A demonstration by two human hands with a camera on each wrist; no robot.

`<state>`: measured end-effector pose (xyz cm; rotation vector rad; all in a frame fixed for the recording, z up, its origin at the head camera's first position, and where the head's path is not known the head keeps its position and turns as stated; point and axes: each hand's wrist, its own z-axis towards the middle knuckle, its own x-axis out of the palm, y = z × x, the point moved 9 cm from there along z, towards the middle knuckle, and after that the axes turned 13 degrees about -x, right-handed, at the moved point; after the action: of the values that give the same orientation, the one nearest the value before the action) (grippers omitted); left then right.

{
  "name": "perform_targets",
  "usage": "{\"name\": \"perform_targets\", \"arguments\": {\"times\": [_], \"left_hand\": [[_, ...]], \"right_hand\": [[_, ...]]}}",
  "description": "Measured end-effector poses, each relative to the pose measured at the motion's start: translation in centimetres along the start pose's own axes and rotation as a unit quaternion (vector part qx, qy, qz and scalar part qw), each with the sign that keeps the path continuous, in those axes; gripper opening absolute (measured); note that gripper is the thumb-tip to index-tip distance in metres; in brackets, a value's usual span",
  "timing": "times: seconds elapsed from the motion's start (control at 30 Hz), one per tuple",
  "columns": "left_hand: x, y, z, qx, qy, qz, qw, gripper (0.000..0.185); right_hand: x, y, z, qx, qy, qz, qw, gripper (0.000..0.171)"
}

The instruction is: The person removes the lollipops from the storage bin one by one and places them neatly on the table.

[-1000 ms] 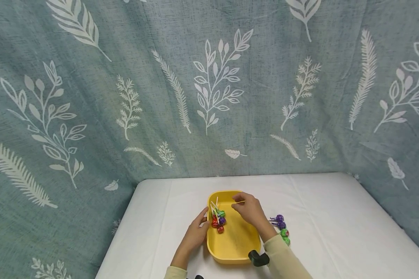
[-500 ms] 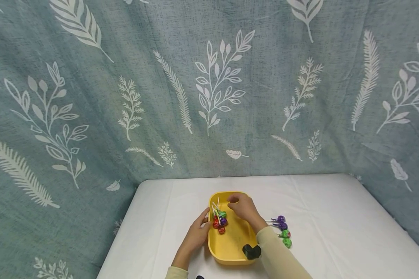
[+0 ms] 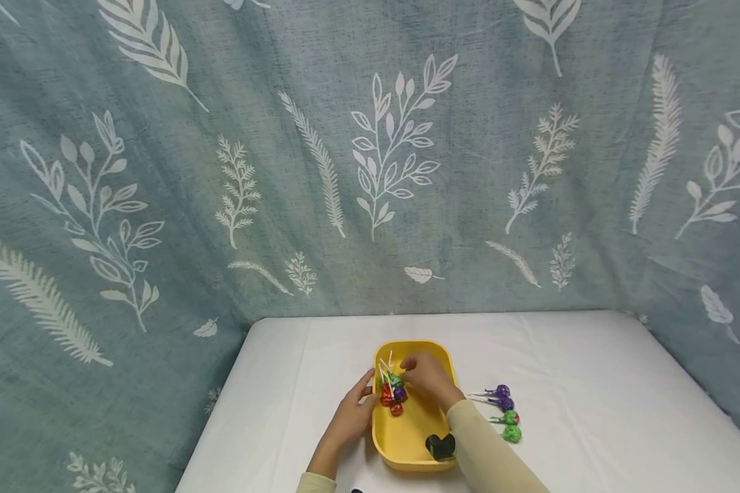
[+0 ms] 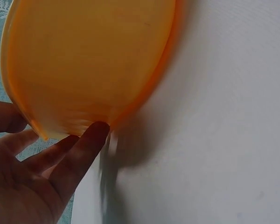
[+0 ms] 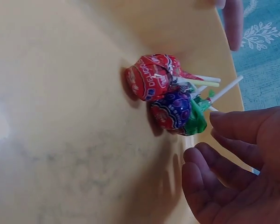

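So the clump of lollipops (image 3: 399, 394) sits in the yellow tray (image 3: 410, 431), and going by the head view it's at about 8 o'clock from the right hand (image 3: 427, 375), just beside the fingertips. Wrist cam shows that hand's fingers loosely bent, with a gap between thumb and fingers and nothing I can see gripped in there. Colours in the clump are red, purple and green, sticks mostly pointing up toward 11 or 12 in the head view.

The left hand (image 3: 350, 414) is outside at the tray's 9 o'clock side, fairly straight fingers resting against the wall, clump at about 2 o'clock from it.

Over at 4 o'clock from the right hand, well apart, two purple lollipops (image 3: 503, 392) and two green lollipops (image 3: 512, 433) lie on the white tablecloth (image 3: 284, 411).
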<state>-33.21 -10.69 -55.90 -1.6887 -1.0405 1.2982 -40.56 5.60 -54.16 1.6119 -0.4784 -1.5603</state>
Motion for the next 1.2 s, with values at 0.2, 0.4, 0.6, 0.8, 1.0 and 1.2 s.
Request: {"name": "perform_targets", "arguments": {"times": [0.2,0.4,0.6,0.8,1.0,1.2], "left_hand": [[0.3,-0.1,0.0,0.005,0.001,0.003,1.0,0.054],[0.4,-0.2,0.1,0.012,0.0,0.01,0.9999,0.054],[0.5,-0.2,0.1,0.012,0.002,0.01,0.9999,0.054],[0.4,-0.2,0.0,0.01,-0.003,0.011,0.9999,0.054],[0.3,-0.2,0.0,0.011,-0.008,0.016,0.9998,0.053],[0.1,0.1,0.2,0.005,-0.009,0.01,0.9999,0.053]], "right_hand": [[0.7,-0.7,-0.1,0.01,0.012,0.01,1.0,0.013],[1.0,-0.6,-0.3,0.017,0.028,0.013,0.999,0.015],[0.7,-0.3,-0.5,0.02,0.032,0.007,0.999,0.015],[0.1,-0.3,-0.6,0.022,0.016,0.013,1.0,0.014],[-0.8,0.1,-0.8,0.016,0.0,0.021,1.0,0.017],[-1.8,0.9,-0.8,-0.002,-0.012,0.004,1.0,0.018]]}}
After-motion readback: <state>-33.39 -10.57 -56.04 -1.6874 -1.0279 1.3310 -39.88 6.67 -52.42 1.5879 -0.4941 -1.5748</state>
